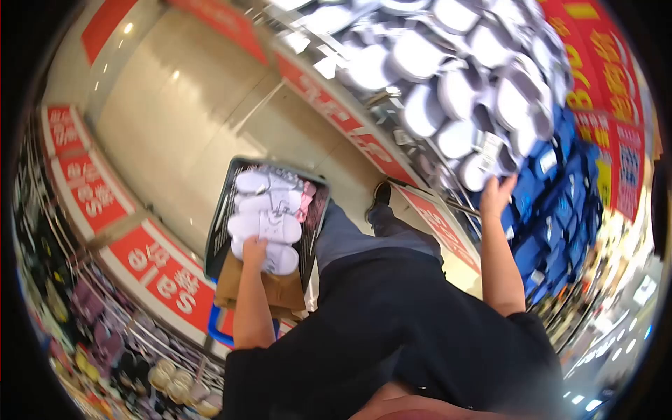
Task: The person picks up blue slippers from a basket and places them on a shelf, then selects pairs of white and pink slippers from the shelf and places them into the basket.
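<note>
Shop aisle, beige tiled floor point(182, 119), red sale banners point(161, 276) along the base of the shelving on both sides. I see it all through a heavy fisheye, so the edges are smeared.

Left hand point(254, 250) is low, resting on the nearest of the white slippers point(269, 203) stacked in a black basket point(222, 210). The pairs lie flat, one behind the other along its length, which I read as the way to keep them from sliding about. The fingers lie over the slipper's edge; I can't tell whether they clamp it or just press it down. The basket sits on a brown cardboard box point(269, 290), so it's raised within arm's reach. A blue handle point(218, 329) shows below the box; what it belongs to is hidden.

Right hand point(495, 192) is raised to the wall rack point(448, 77), where more white slippers hang in dense overlapping rows. The fingers point up and touch the lowest hanging pair, just under a paper tag point(490, 150). Whether they're closed on it I can't tell, since the palm side is turned away. Blue slippers point(553, 210) hang just beside the hand, further along the rack.

The person's dark shoe point(381, 192) is planted between the basket and the rack, so both sit within one arm span.
</note>
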`<act>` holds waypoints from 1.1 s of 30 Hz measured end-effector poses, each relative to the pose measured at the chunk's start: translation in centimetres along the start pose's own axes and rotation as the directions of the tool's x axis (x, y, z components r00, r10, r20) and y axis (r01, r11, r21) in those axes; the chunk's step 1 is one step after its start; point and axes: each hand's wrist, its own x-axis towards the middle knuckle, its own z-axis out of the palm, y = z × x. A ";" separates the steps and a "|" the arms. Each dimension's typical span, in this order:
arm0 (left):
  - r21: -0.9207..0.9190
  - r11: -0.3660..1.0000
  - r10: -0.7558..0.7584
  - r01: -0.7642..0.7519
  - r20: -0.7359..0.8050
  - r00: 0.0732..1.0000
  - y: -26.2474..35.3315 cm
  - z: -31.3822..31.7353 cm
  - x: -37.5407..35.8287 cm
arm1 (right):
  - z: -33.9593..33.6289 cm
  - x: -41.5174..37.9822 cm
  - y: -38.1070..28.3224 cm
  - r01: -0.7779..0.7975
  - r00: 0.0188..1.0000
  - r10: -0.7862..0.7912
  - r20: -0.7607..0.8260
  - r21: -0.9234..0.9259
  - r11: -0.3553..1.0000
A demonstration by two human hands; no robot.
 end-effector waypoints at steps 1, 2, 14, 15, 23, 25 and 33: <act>-0.183 0.980 -0.079 0.081 0.019 0.997 4.9 -0.3 -3.1 | -0.1 0.1 0.9 -0.044 0.999 0.044 0.003 0.019 0.999; -0.243 0.965 -0.103 0.102 0.009 0.995 7.1 -0.1 -4.6 | -0.2 0.1 0.5 -0.031 0.999 0.032 -0.016 0.026 0.999; -0.697 0.703 0.394 -0.142 0.217 0.893 40.7 8.2 -25.0 | -6.1 -5.0 -2.6 0.017 0.946 -0.236 0.224 0.691 0.723; -0.696 0.701 0.446 -0.155 0.259 0.857 43.0 9.4 -26.8 | -8.3 -5.9 -3.9 -0.176 0.869 -0.324 0.375 0.845 0.505; -0.410 0.855 0.518 -0.317 0.689 0.507 55.2 24.6 -31.4 | -18.7 -4.3 -1.1 -0.199 0.961 -0.108 0.255 0.906 0.373; -0.279 0.790 0.549 -0.546 0.718 0.428 56.7 28.5 -31.0 | -20.6 -3.3 1.7 -0.164 0.984 -0.008 0.180 0.908 0.386; -0.170 0.281 0.891 -0.944 0.411 0.191 58.9 43.2 -30.9 | -25.7 -0.8 6.9 -0.112 0.981 0.184 0.056 0.946 0.304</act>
